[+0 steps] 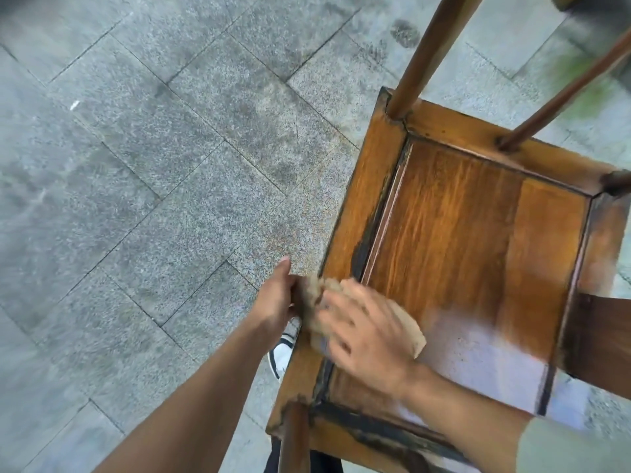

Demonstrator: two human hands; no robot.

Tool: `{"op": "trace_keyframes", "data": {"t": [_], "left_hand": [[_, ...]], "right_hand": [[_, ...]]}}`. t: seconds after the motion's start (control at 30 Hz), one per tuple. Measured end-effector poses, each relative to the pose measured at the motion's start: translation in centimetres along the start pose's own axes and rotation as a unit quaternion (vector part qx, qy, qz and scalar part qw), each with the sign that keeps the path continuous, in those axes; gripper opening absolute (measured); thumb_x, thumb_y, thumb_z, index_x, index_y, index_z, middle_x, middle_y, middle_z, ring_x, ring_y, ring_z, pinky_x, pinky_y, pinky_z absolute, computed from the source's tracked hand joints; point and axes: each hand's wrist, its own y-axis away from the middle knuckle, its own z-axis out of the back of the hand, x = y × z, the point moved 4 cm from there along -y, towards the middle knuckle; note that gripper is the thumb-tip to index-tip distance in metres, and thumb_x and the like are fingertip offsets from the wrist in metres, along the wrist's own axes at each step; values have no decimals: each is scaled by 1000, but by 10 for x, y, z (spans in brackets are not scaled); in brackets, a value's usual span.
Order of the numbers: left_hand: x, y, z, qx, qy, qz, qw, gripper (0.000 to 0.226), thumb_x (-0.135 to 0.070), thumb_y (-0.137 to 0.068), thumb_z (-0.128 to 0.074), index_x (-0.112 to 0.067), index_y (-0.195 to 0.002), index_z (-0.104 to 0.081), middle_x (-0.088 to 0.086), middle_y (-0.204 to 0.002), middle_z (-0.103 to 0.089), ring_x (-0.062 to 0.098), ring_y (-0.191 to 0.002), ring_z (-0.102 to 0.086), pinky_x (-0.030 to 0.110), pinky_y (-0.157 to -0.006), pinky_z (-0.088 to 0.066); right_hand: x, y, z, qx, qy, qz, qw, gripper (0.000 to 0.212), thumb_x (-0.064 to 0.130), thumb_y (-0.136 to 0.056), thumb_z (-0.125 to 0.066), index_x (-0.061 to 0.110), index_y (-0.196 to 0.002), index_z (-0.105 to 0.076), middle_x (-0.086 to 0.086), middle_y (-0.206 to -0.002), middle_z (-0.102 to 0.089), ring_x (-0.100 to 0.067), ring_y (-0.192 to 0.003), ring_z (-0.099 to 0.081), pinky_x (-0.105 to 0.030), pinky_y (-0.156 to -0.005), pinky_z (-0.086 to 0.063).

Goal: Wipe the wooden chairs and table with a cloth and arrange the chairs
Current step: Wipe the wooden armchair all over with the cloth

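A wooden chair fills the right side of the head view, its seat seen from above with dark worn edges and round posts rising at the far corners. My right hand lies flat on a beige cloth pressed onto the seat's near left rim. My left hand grips the seat's left edge beside the cloth, thumb pointing away from me. The frame is motion-blurred around the hands. No table shows.
Grey granite paving covers the left and far side. A white shoe shows under the seat's left edge. A chair post stands at the near corner. A dark wooden part juts in at the right.
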Motion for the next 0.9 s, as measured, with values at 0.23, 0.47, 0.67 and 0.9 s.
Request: {"op": "trace_keyframes", "data": {"t": [0.23,0.47,0.67,0.9], "left_hand": [[-30,-1,-27,-6,-487,-218,846,64,-53,-99,-43,-19,-151,-28,13,-152,-39,28,-129,-50,48,-107,-43],[-87,-35,-111,48,-761,-571,304,64,-50,-101,-24,-25,-159,-16,11,-167,-10,30,-154,-4,55,-121,-6],[-89,-50,-108,54,-745,-599,289,64,-52,-102,-23,-22,-159,-20,13,-166,-14,31,-153,-9,56,-121,-8],[-63,-39,-109,31,-754,-560,340,66,-47,-97,-28,-18,-156,-28,16,-165,-17,34,-153,-12,60,-120,-8]], "right_hand": [[27,31,-11,103,6,292,951,35,45,-103,-44,28,-120,-70,0,-133,-63,-31,-131,-50,-43,-122,-28],[22,-28,-6,79,35,103,991,36,35,-95,-55,26,-129,-64,0,-133,-59,-31,-130,-49,-43,-118,-32],[49,14,-25,97,-21,155,983,37,35,-95,-58,25,-130,-67,0,-141,-60,-31,-140,-46,-44,-124,-24],[29,-10,-22,49,-32,51,997,41,28,-88,-67,22,-128,-69,-2,-136,-62,-34,-135,-50,-43,-117,-35]]}}
